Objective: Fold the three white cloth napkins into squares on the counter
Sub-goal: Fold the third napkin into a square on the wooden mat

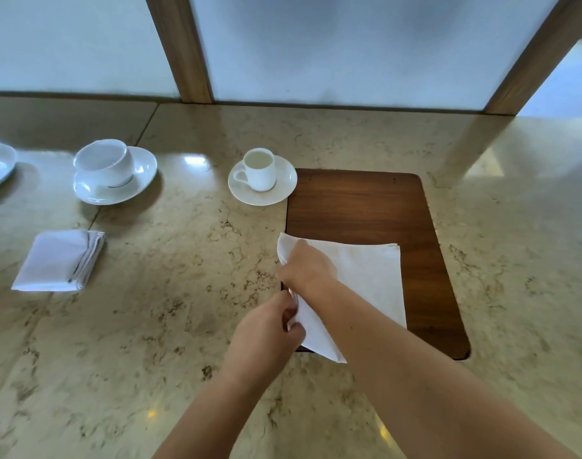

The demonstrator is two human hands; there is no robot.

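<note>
Two napkins show up here. One napkin (355,286) lies partly folded on a dark wooden board (375,207) set into the marble bench (170,293), with its near corner hanging over the board's front edge. The left hand (266,329) has a clenched grip on that napkin's left edge, thumb and fingers pinching the cloth. The right hand (307,268) reaches across to the far left corner, fingers curled down over the cloth there, so it looks like it's grasping the napkin too. A folded napkin (56,261) sits well apart on the left of the bench, layered edges showing on its right side. Behind that, a big cup on a saucer (112,172), and a small cup on a saucer (261,177) just touching the board's far left corner.
</note>
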